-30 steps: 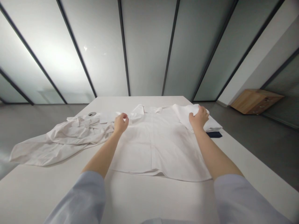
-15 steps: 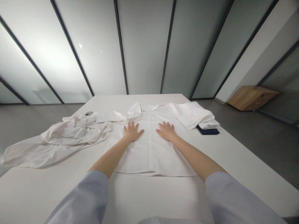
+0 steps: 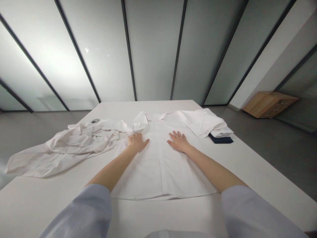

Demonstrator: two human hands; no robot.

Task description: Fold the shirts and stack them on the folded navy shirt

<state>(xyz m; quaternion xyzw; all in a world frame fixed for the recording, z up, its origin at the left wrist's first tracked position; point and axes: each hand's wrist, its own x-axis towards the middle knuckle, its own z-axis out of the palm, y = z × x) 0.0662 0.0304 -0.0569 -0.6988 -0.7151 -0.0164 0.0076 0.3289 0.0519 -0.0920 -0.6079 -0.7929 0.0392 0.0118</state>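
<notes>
A white button-front shirt (image 3: 160, 165) lies spread on the table, its hem towards me and its collar at the far end. My left hand (image 3: 137, 142) rests on the left side of the shirt near the bunched sleeve, thumb out to the side and fingers partly foreshortened. Flat on the right half of the shirt lies my right hand (image 3: 179, 142), fingers spread. Neither hand visibly holds anything. The shirt's right sleeve reaches towards folded white cloth (image 3: 220, 130) on a dark navy item (image 3: 220, 138).
Crumpled white clothing (image 3: 74, 148) lies on the left of the white table (image 3: 247, 168), with a small grey round object (image 3: 95, 121) behind it. Frosted glass panels (image 3: 153, 49) stand beyond the far edge. A wooden cabinet (image 3: 267, 104) is on the floor at right.
The shirt's hem has come nearer to me and spread wider. My left hand has shifted slightly left, its fingers now less spread. My right hand has barely moved.
</notes>
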